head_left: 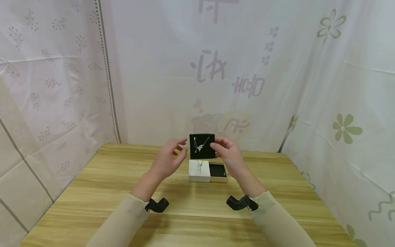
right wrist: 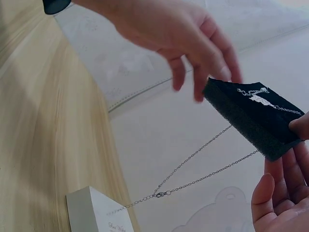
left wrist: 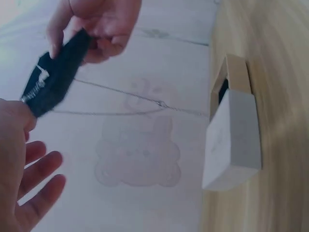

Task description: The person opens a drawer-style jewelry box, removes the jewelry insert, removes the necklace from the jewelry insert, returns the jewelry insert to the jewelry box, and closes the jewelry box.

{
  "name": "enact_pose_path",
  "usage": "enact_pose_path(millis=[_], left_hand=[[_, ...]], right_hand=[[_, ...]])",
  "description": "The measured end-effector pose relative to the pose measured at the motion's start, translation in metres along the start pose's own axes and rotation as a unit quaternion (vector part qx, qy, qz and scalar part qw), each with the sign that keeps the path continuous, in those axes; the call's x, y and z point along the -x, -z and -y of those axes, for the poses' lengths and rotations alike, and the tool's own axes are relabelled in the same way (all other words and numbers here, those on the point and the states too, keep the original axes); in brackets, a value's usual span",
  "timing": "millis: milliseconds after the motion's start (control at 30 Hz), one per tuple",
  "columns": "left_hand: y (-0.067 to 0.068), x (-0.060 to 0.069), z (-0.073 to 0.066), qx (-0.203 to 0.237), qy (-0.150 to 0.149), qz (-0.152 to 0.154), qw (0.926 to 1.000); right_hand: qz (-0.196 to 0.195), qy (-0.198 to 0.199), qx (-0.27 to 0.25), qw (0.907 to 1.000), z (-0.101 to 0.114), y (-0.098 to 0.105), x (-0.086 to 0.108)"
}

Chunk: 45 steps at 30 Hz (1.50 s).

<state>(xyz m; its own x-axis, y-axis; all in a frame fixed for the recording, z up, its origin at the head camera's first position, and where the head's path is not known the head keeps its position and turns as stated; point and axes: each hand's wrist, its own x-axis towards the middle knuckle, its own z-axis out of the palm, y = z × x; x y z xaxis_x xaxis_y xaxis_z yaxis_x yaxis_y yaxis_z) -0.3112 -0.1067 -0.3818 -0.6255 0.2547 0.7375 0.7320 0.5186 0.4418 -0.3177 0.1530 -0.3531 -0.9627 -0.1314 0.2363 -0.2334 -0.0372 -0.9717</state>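
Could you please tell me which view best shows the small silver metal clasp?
The right wrist view, where the small silver metal clasp appears sharpest, its outline distinct. The left wrist view shows it blurred; in the head view it is indiscernible.

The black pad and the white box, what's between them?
A chain dangles from the black pad toward the white box; the right wrist view shows it.

Straight in on what looks like foam, matt black across the pad [right wrist: 258, 121], rough and fuzzy along its side. Glinting with bright silvery metal at the pendant [right wrist: 260, 100], then down fine, shiny metal in the chain [right wrist: 167, 193]. Over to smooth, matt white card on the box [left wrist: 244, 130]. Down to smooth, lightly sheened wood grain across the table [head_left: 117, 178]. Back to thin, creased, printed cloth in the curtain [head_left: 154, 51].
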Motion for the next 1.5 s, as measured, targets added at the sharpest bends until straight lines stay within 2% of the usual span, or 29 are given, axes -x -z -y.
enact_pose_path(millis=[100,200,333,433,667,867,1133,1500], left_hand=[[0.001,-0.003,-0.007,-0.012,-0.038,-0.041,0.9983],[0.001,-0.006,-0.013,-0.039,-0.076,-0.064,0.9943],[-0.001,-0.011,-0.021,-0.083,-0.125,-0.068,0.9863],[-0.003,-0.014,-0.026,-0.104,-0.148,-0.060,0.9816],[-0.009,-0.018,-0.032,-0.137,-0.151,-0.038,0.9783],[-0.013,-0.020,-0.032,-0.174,-0.167,-0.058,0.9687],[-0.016,-0.022,-0.032,-0.192,-0.169,-0.062,0.9647],[-0.019,-0.025,-0.033,-0.170,-0.167,-0.055,0.9698]], right_hand=[[-0.004,-0.001,-0.003,1.0000,0.000,0.000,0.000],[-0.005,-0.001,-0.004,1.0000,0.000,0.000,-0.001],[-0.012,-0.002,-0.005,0.9999,0.000,0.000,-0.001],[-0.016,-0.002,-0.007,0.9998,0.000,-0.001,0.000],[-0.016,0.001,-0.012,0.9998,-0.001,-0.001,0.001],[-0.021,-0.001,-0.013,0.9997,-0.002,-0.002,0.001],[-0.023,-0.004,-0.015,0.9996,-0.004,-0.002,0.001],[-0.025,-0.011,-0.015,0.9995,-0.007,-0.002,0.000]])
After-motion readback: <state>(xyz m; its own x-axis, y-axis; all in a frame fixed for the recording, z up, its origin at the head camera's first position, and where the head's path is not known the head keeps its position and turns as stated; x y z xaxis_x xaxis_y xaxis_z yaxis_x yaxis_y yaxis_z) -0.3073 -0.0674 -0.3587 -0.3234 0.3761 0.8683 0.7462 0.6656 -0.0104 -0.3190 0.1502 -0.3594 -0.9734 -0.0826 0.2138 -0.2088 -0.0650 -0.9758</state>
